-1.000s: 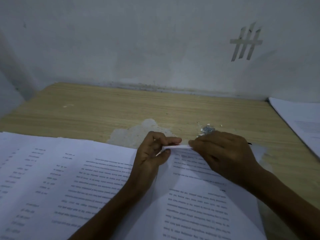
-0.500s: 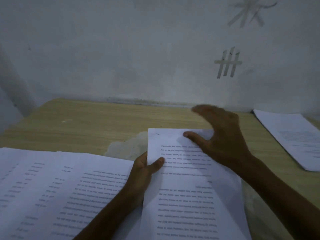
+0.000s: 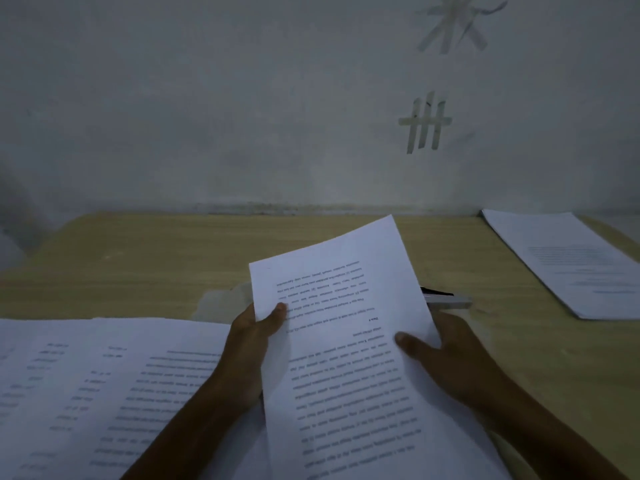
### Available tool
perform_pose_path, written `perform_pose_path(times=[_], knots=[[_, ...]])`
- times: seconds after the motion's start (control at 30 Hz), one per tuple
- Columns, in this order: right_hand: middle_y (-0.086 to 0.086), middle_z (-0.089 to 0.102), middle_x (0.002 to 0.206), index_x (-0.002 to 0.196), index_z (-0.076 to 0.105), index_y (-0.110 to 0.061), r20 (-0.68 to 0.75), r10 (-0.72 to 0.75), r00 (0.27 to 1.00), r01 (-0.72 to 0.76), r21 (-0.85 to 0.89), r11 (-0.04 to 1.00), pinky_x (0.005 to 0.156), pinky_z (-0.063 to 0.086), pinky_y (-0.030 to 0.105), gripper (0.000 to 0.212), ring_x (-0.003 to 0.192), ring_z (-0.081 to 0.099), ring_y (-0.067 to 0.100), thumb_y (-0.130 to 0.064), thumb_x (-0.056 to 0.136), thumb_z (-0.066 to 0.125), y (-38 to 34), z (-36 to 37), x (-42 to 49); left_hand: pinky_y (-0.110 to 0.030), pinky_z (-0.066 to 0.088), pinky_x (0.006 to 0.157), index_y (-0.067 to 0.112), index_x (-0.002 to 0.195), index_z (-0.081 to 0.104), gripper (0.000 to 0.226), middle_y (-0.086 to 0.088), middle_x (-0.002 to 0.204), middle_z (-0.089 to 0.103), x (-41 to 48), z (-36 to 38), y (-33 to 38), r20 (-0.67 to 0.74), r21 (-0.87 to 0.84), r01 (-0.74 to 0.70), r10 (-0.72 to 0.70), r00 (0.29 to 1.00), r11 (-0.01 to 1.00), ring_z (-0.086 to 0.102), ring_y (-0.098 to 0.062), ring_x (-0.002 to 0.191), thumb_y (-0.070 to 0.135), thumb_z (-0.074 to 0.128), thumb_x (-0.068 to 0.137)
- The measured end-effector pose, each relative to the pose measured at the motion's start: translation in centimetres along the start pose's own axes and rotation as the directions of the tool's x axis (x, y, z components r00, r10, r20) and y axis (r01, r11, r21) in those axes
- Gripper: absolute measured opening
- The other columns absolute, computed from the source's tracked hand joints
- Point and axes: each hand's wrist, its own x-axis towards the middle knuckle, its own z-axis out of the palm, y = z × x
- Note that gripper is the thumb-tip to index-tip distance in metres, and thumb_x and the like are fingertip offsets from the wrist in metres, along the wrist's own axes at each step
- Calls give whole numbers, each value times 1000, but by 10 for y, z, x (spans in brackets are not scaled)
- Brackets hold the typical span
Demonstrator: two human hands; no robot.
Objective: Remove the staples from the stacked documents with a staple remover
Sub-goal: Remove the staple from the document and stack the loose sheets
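wood table [image 3: 156, 258] under grey taped wall [image 3: 242, 116]; left grip [image 3: 249, 337] & right grip [image 3: 453, 355] each pinch the raised document [image 3: 346, 358] by its sides, staple remover [image 3: 446, 300] half hidden behind it.

Left hand [image 3: 250, 346], right hand [image 3: 453, 358]: pinch grip

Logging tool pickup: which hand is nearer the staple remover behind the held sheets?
Right. The right hand grips the right edge of the held sheets, close beside the staple remover; the left hand pinches the left edge, across the page from it.
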Motion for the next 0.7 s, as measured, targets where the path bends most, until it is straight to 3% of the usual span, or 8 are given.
perform_pose_path(times=[0.17,0.33,0.5,0.6,0.7], knots=[[-5,67,111,119,61,-18,-70,27,997,-28,-12,1000,74,51,24,34,97,64,12,-20,86,68,-5,-26,11,-45,52,87,13,118,59,43,-8,115,68,-2,13,1,158,3,70,-70,985,998,64,-32,104,15,57,75],[-4,58,107,111,50,-23,-163,62,985,-69,-36,997,69,50,28,42,92,60,14,-24,78,77,-9,-65,25,-32,59,73,16,117,58,28,-3,111,69,5,49,10,227,151,56,-90,970,987,69,-23,95,4,46,94],[0,50,96,120,38,-22,-226,91,970,-88,20,996,67,48,31,64,82,55,14,-17,73,81,-10,-125,46,-37,55,78,13,121,54,29,-6,116,64,26,115,13,249,262,15,-82,965,965,65,-24,96,1,43,96],[2,50,110,117,48,-19,-274,70,959,-107,-123,987,81,47,35,56,97,55,20,-20,72,81,1,-167,62,-36,53,76,8,123,53,31,-9,119,60,41,163,3,252,280,12,-85,964,960,62,-27,97,-2,43,96],[1,47,115,110,59,-15,-303,74,950,-138,-196,971,86,42,33,44,104,48,18,-21,73,81,20,-207,77,-39,50,79,3,127,51,32,-11,122,59,60,207,-11,233,339,28,-112,966,940,59,-33,105,-1,44,96]])
